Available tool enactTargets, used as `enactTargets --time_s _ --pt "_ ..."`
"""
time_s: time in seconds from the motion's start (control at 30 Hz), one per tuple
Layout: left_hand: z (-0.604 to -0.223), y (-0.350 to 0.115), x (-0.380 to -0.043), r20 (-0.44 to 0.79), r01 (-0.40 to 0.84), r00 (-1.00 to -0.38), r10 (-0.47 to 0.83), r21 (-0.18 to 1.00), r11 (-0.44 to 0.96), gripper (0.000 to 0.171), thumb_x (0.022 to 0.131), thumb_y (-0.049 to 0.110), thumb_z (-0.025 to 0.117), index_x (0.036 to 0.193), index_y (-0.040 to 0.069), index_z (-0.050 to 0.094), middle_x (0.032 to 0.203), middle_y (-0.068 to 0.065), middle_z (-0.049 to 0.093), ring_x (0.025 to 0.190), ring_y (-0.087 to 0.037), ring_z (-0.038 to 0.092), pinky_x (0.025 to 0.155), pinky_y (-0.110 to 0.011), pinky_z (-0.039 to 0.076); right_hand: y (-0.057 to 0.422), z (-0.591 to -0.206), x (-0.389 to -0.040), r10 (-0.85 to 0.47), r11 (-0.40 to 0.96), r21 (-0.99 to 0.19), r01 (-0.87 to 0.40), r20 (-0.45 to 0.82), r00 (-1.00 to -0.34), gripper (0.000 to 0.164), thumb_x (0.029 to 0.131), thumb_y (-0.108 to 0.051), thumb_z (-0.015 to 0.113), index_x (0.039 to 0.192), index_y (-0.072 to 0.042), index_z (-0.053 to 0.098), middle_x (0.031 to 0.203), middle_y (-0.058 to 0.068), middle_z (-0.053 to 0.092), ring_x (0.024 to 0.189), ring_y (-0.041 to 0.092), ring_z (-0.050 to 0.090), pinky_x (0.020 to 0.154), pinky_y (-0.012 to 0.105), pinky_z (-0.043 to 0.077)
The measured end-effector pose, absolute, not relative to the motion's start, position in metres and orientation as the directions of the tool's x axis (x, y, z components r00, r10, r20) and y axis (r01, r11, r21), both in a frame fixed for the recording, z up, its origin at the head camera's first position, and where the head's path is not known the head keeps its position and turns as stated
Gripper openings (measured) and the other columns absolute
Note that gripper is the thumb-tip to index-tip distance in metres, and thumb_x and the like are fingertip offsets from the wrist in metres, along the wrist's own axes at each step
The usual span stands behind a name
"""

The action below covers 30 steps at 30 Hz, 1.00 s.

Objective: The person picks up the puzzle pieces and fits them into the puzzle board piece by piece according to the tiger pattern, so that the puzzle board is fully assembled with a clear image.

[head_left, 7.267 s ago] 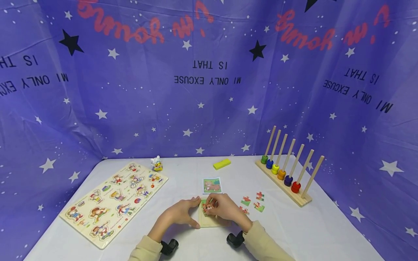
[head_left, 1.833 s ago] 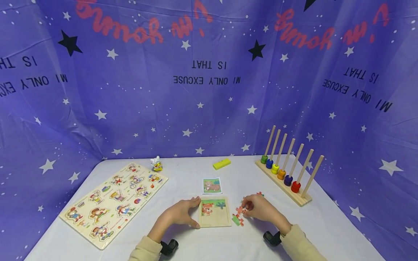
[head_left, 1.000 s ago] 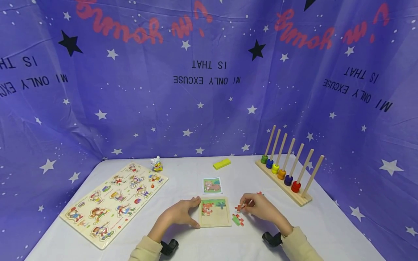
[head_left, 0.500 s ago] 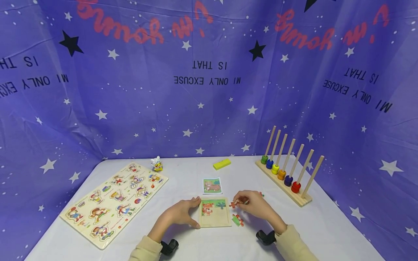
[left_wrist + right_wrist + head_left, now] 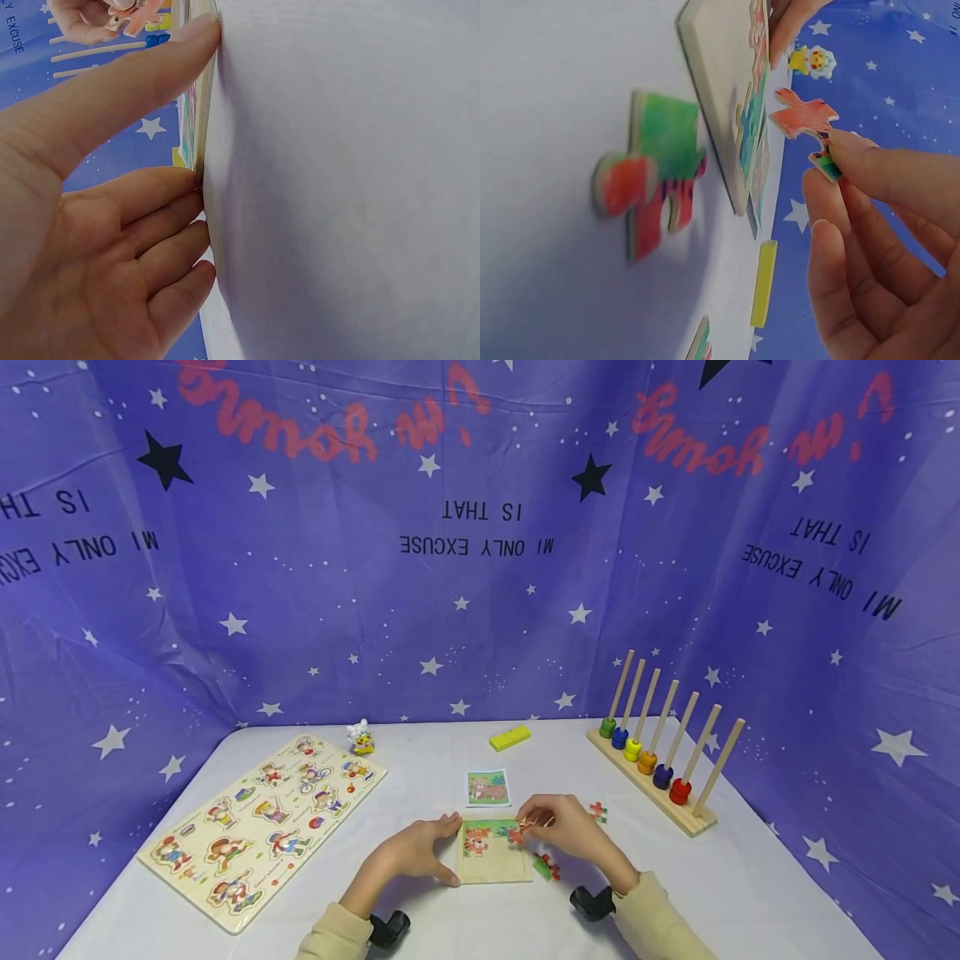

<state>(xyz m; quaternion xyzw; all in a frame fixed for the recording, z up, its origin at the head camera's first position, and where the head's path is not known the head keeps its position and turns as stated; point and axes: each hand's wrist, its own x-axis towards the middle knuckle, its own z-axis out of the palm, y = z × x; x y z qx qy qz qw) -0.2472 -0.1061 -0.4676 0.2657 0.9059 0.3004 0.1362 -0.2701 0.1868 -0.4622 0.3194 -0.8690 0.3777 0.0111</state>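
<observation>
A wooden puzzle board (image 5: 495, 870) lies mid-table with several pieces fitted along its far side, among them a tiger-face piece (image 5: 476, 840). My left hand (image 5: 420, 847) rests against the board's left edge. In the left wrist view, the thumb (image 5: 135, 86) touches the board rim and the fingers (image 5: 169, 225) are extended to its other end. My right hand (image 5: 562, 827) pinches an orange puzzle piece (image 5: 806, 116) between thumb and fingertips, over the board's far right corner. Loose pieces (image 5: 547, 866) lie right of the board, and another puzzle piece (image 5: 598, 812) lies beyond the right hand.
A picture card (image 5: 487, 787) lies just beyond the board, with a yellow block (image 5: 510, 737) farther back. At left are a large picture puzzle (image 5: 255, 843) and a small figurine (image 5: 361, 737). A pegged wooden rack (image 5: 652, 777) with coloured beads stands at right.
The right hand has left the board, taken an orange piece from the pile at the right, and carried it left to the board. More pieces now fill the board's far side. The left hand has stayed put.
</observation>
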Motion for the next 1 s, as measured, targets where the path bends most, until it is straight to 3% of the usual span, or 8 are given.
enactTargets --time_s 0.33,0.47,0.73,1.0 --pt "-0.466 -0.106 -0.248 -0.087 0.404 -0.822 0.563 0.608 0.684 0.091 0.067 0.031 0.087 0.140 -0.003 0.046 0.150 -0.017 0.038 0.138 -0.037 0.033 0.113 -0.052 0.026 0.171 -0.463 -0.276 -0.602 0.474 -0.663 -0.579 0.236 -0.763 0.017 0.085 -0.010 0.074 0.101 -0.009 0.072 0.085 -0.002 0.070 0.074 0.004 0.062 0.067 0.023 0.055" --pt "-0.466 -0.105 -0.247 -0.088 0.400 -0.822 0.562 0.614 0.681 0.091 0.067 0.030 0.087 0.140 -0.003 0.046 0.150 -0.017 0.037 0.138 -0.038 0.033 0.113 -0.052 0.026 0.163 -0.464 -0.275 -0.596 0.473 -0.684 -0.555 0.214 -0.774 0.016 0.083 -0.013 0.076 0.096 -0.007 0.069 0.081 -0.005 0.069 0.072 0.004 0.063 0.063 0.023 0.054" --pt "-0.466 -0.104 -0.246 -0.087 0.401 -0.828 0.554 0.599 0.693 0.091 0.066 0.031 0.087 0.140 -0.002 0.046 0.149 -0.017 0.038 0.137 -0.038 0.034 0.113 -0.053 0.026 0.151 -0.469 -0.281 -0.601 0.484 -0.678 -0.552 0.201 -0.774 0.007 0.083 -0.018 0.076 0.087 -0.015 0.072 0.079 -0.012 0.067 0.066 0.003 0.059 0.060 0.021 0.052" --pt "-0.465 -0.104 -0.246 -0.090 0.401 -0.829 0.553 0.594 0.698 0.091 0.066 0.032 0.087 0.140 -0.002 0.046 0.149 -0.016 0.039 0.137 -0.038 0.034 0.113 -0.053 0.026 0.145 -0.471 -0.286 -0.628 0.479 -0.646 -0.595 0.221 -0.746 0.006 0.082 -0.012 0.076 0.088 -0.010 0.074 0.079 -0.007 0.069 0.062 0.000 0.054 0.055 0.019 0.049"
